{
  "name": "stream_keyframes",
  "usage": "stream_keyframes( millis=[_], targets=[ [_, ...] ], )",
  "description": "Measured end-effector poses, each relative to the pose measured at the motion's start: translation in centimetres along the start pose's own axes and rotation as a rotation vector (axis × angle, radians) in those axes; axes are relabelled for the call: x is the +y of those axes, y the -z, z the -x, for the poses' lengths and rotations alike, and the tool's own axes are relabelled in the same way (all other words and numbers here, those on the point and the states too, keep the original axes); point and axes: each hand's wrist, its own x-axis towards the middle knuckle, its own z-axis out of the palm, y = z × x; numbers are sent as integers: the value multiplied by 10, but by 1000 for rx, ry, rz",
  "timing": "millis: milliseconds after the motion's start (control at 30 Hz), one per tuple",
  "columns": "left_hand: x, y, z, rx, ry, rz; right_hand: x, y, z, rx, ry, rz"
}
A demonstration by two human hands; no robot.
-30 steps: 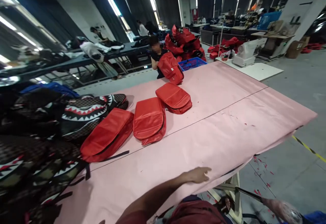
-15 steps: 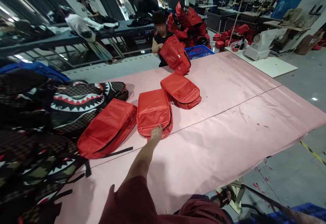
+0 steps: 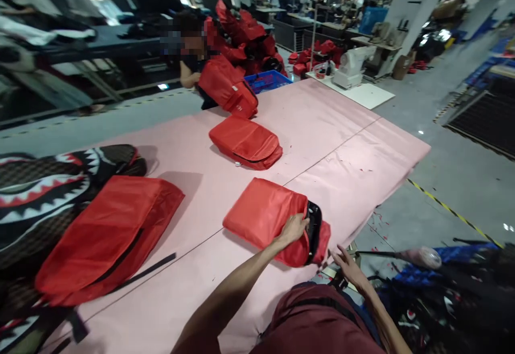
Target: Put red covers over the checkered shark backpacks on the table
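Observation:
A red backpack (image 3: 261, 209) lies on the pink-covered table in front of me, its dark opening gaping at the right end. My left hand (image 3: 295, 229) grips the rim of that opening, fingers curled over the edge. Just past the table's near edge, my right hand (image 3: 350, 267) is apart from the bag's right end, fingers spread and holding nothing. Another red backpack (image 3: 112, 230) rests at the left, a dark strap trailing from it. Farther back lies a third red backpack (image 3: 247, 142).
Across the table (image 3: 341, 139), a co-worker (image 3: 191, 75) handles a red backpack (image 3: 229, 86). Patterned shark-mouth bags (image 3: 44, 193) crowd the left side. Behind stand a blue crate (image 3: 267, 80), a red heap (image 3: 245, 35) and a sewing machine (image 3: 352, 67). Dark bags (image 3: 426, 305) sit low at the right.
My left hand has pulled the middle red backpack toward me and to the right, and its opening now gapes. My right hand has come into view. The view has turned right.

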Motion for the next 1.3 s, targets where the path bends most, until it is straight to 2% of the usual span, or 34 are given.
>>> stream_keyframes(
  millis=[67,133,200,267,333,400,467,567,733,833,900,1000,1100,1167,1233,1300],
  targets=[
    [40,2,10,-28,-98,127,-10,-5,-10,180,105,107],
    [73,18,28,-82,-208,286,-20,8,-7,497,130,370],
    [99,42,52,-171,-332,366,-30,38,7,787,135,615],
    [118,67,76,-264,-419,389,-43,73,28,984,238,725],
    [131,86,94,-334,-463,447,-61,107,46,1126,341,757],
    [137,93,107,-371,-475,520,-80,132,57,1188,354,800],
    [136,86,117,-388,-465,560,-96,149,60,1170,316,867],
    [116,56,137,-372,-374,603,-110,169,54,1154,317,879],
    [35,-3,176,-278,2,889,-127,197,35,1147,439,832],
    [-1,-28,193,-234,180,1067,-145,197,19,970,605,896],
    [-7,-34,199,-168,187,1100,-160,184,8,813,738,947],
    [2,-19,199,-93,117,1035,-180,154,6,639,891,1016],
    [17,21,188,-5,34,916,-192,128,24,582,995,1040],
    [27,51,172,12,-42,774,-193,116,42,581,1030,1033],
    [39,73,151,-54,-122,592,-188,108,61,592,1056,1018],
    [54,83,126,-174,-191,430,-177,103,78,613,1083,1004]
  ],
)
